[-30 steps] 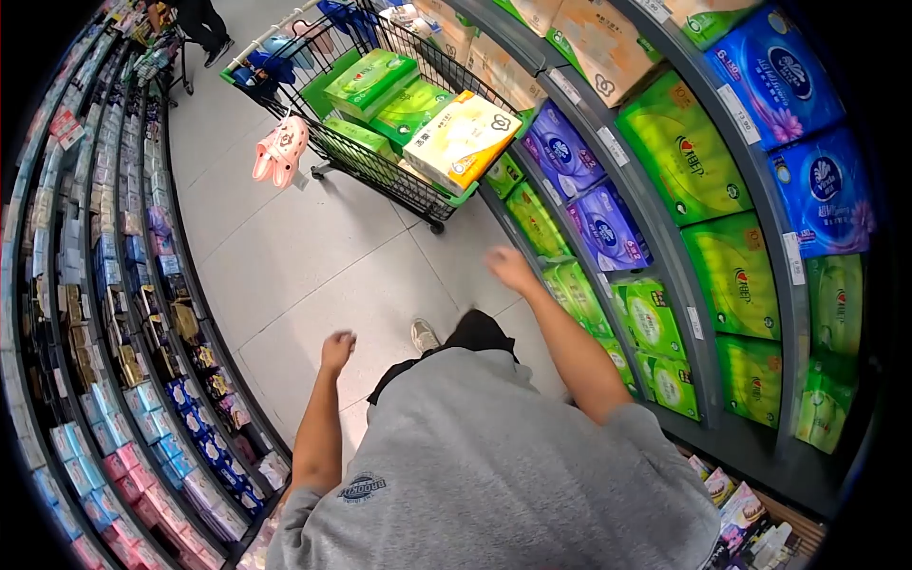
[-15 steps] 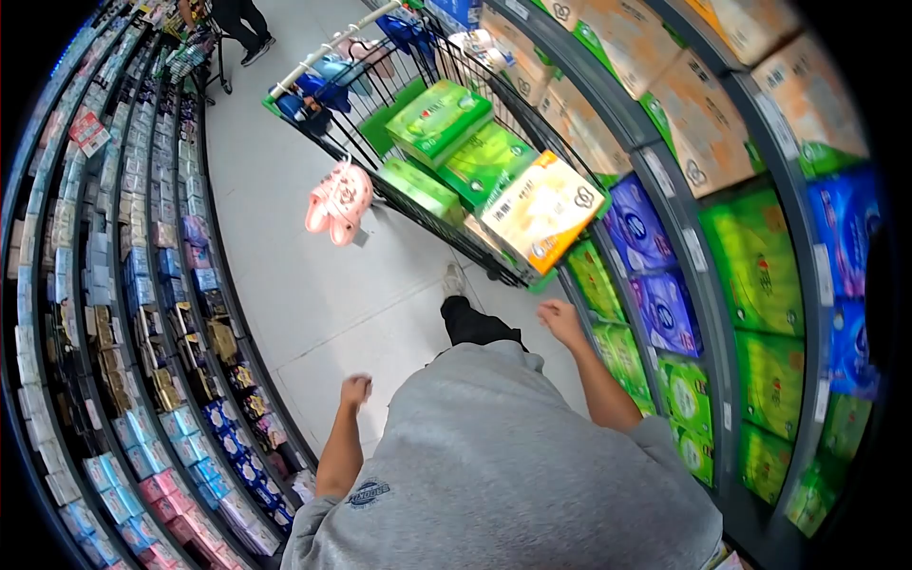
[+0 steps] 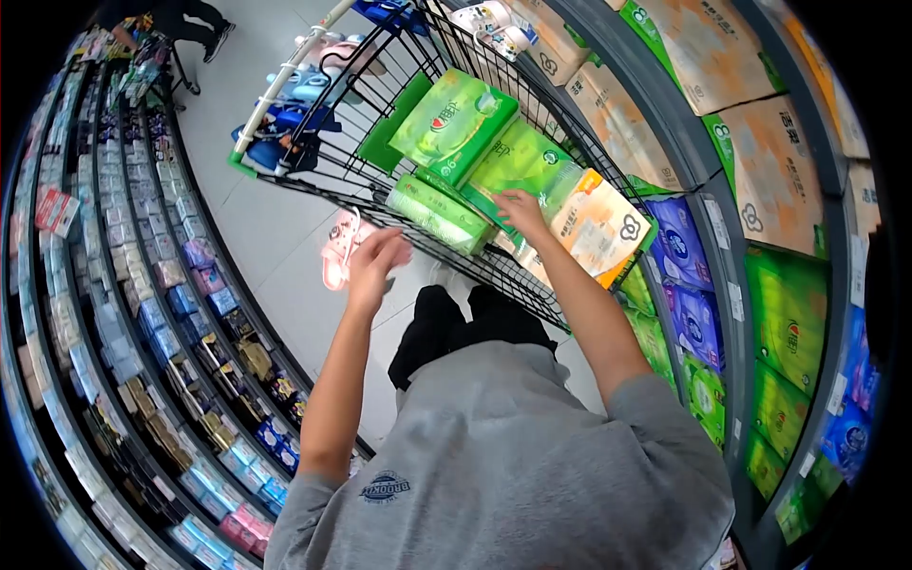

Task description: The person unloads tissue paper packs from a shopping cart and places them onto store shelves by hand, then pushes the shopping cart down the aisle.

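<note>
A black wire shopping cart [image 3: 380, 102] stands in front of me, with tissue packs in it. My right hand [image 3: 522, 213] reaches over its side, fingers stretched out, above a green tissue pack [image 3: 532, 157]; whether it touches the pack I cannot tell. Beside that lie an orange-and-white tissue pack [image 3: 598, 228], another green pack [image 3: 454, 123] on top and a lower green pack [image 3: 437, 214]. My left hand [image 3: 377, 264] is raised, slightly blurred, fingers partly bent and apart. It overlaps pink clogs [image 3: 340, 249] hanging on the cart's outside, with no visible grip on them.
Shelves of green tissue packs [image 3: 787, 318], purple packs [image 3: 679, 242] and orange-white packs [image 3: 774, 161] line the right. On the left a long shelf [image 3: 142, 285] holds many small packs. Blue and pink clogs hang near the cart's handle [image 3: 285, 81]. Another person [image 3: 195, 24] stands far left.
I have come closer to the cart. Both hands have risen and moved forward, the right over the packs and the left up to the pink clogs.
</note>
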Motion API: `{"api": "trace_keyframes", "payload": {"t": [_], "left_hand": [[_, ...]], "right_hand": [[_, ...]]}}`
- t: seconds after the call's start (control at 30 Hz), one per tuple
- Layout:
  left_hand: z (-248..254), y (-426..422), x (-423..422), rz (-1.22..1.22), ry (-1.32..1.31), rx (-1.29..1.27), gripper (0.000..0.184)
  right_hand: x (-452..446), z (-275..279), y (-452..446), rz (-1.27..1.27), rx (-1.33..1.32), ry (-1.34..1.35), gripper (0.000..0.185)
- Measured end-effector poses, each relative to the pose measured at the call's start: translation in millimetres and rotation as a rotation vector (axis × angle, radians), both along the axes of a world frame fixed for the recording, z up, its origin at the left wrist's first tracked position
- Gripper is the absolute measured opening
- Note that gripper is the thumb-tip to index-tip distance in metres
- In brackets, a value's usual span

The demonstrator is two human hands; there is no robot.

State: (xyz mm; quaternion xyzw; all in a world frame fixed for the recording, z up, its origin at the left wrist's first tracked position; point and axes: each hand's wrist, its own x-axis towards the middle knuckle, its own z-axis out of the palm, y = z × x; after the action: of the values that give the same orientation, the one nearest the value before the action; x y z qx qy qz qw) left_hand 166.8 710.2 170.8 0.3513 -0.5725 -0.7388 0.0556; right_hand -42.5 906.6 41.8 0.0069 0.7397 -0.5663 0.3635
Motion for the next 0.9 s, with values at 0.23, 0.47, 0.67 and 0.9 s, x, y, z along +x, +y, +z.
{"api": "trace_keyframes", "payload": {"t": [0.23, 0.47, 0.67, 0.9], "left_hand": [[-143.9, -62.2, -163.3, -0.014, -0.268, 0.089, 0.058], [-229.7, -74.7, -196.6, 0.163, -0.364, 0.527, 0.068], [-236.7, -76.9, -206.8, 0.151, -0.214, 0.836, 0.064], [-217.6, -73.7, -202.4, 0.125, -0.251, 0.801, 0.057]], "right_hand": [[-71.5, -47.9, -63.1, -0.243, 0.131, -0.068, 0.084], [-188.3, -88.9, -111.1, -0.188, 0.141, 0.271, 0.085], [-203.9, -85.3, -107.5, -0.053, 0.341, 0.192, 0.089], [-199.7, -60.7, -102.8, -0.004, 0.349, 0.187, 0.086]]}}
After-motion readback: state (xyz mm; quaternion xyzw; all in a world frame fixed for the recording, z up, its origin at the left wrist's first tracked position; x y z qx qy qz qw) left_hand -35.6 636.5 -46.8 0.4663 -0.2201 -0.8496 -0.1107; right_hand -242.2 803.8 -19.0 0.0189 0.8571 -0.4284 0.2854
